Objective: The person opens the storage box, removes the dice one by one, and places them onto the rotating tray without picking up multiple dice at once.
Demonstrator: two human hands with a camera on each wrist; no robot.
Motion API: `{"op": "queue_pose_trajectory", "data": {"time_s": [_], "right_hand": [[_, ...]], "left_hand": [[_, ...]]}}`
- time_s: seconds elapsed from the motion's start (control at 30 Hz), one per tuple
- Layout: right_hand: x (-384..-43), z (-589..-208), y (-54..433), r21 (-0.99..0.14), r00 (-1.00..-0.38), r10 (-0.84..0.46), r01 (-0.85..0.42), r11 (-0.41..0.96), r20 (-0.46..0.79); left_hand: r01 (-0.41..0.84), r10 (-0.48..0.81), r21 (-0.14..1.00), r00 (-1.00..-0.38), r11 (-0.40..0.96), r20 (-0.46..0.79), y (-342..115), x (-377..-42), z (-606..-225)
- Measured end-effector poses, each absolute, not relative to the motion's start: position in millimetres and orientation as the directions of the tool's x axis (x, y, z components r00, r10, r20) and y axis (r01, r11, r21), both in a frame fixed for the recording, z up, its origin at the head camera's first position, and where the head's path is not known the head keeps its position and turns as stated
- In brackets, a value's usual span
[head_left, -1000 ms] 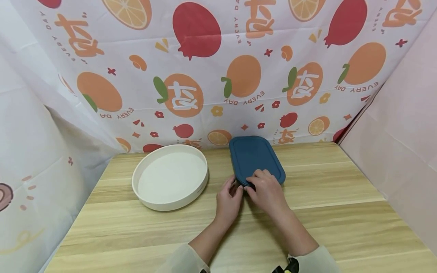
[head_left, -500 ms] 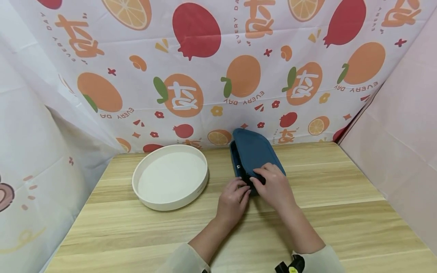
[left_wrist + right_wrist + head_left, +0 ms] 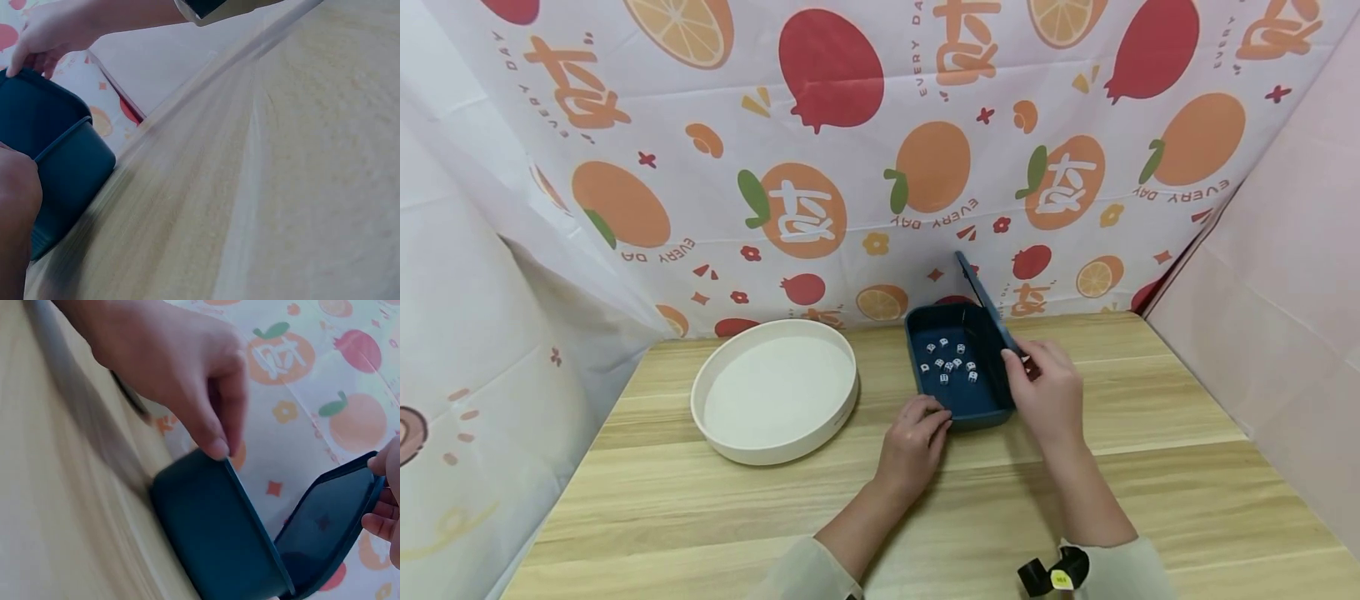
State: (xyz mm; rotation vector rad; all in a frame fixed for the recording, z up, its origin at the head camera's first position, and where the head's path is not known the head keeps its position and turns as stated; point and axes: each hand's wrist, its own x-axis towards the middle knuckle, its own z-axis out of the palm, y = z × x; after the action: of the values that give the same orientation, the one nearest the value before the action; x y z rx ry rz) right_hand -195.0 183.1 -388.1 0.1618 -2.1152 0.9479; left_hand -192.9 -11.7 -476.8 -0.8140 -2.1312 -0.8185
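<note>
A dark blue rectangular box (image 3: 976, 422) stands uncovered on the table, with several small white dice (image 3: 948, 367) scattered on its floor. My left hand (image 3: 910, 446) holds the box's near left corner; in the right wrist view its thumb and fingers pinch the rim. Along the box's right side, the blue lid (image 3: 983, 296) stands steeply tilted. My right hand (image 3: 1051, 396) grips the lid's near edge between thumb and fingers. Seen from the right wrist, the lid (image 3: 331, 506) leans away from the box wall (image 3: 212, 519), its lower edge close to the rim.
A round cream tray (image 3: 771, 450) with a low rim sits left of the box. Behind the wooden table (image 3: 700, 517) hangs a fruit-print curtain (image 3: 865, 200), close to the box's far end. Pale cloth (image 3: 1270, 333) borders the right side.
The lid has come off the box, lifted and swung to the right by my right hand, exposing the dice. My left hand has shifted slightly and stays at the near left corner.
</note>
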Motion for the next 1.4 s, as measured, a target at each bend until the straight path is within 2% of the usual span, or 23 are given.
{"op": "queue_pose_trajectory", "data": {"time_s": [0.2,0.4,0.63,0.8,1.07,1.4], "right_hand": [[-199.8,-385.9,202.7,-0.696,-0.657,0.359,-0.365,0.619,0.663],[-201.7,-384.9,219.8,-0.767,-0.658,0.461,-0.294,0.57,0.595],[-204.1,-384.0,241.2,-0.89,-0.703,0.584,-0.162,0.426,0.407],[-205.8,-385.8,250.6,-0.926,-0.728,0.608,-0.098,0.366,0.318],[-209.5,-391.8,263.9,-0.971,-0.742,0.639,-0.072,0.226,0.204],[-209.7,-405.3,288.4,-0.961,-0.739,0.664,0.085,0.263,0.116]], "left_hand": [[0.736,0.291,0.299,-0.557,0.608,0.778,-11.3,-192.6,-476.9],[0.729,0.288,0.308,-0.567,0.611,0.772,-10.6,-192.0,-477.1],[0.727,0.291,0.311,-0.572,0.612,0.767,-11.1,-193.0,-477.5],[0.731,0.287,0.312,-0.568,0.607,0.771,-11.6,-194.2,-478.0],[0.727,0.283,0.324,-0.577,0.605,0.766,-12.1,-193.9,-476.1],[0.722,0.279,0.337,-0.588,0.604,0.759,-12.5,-193.5,-475.2]]}}
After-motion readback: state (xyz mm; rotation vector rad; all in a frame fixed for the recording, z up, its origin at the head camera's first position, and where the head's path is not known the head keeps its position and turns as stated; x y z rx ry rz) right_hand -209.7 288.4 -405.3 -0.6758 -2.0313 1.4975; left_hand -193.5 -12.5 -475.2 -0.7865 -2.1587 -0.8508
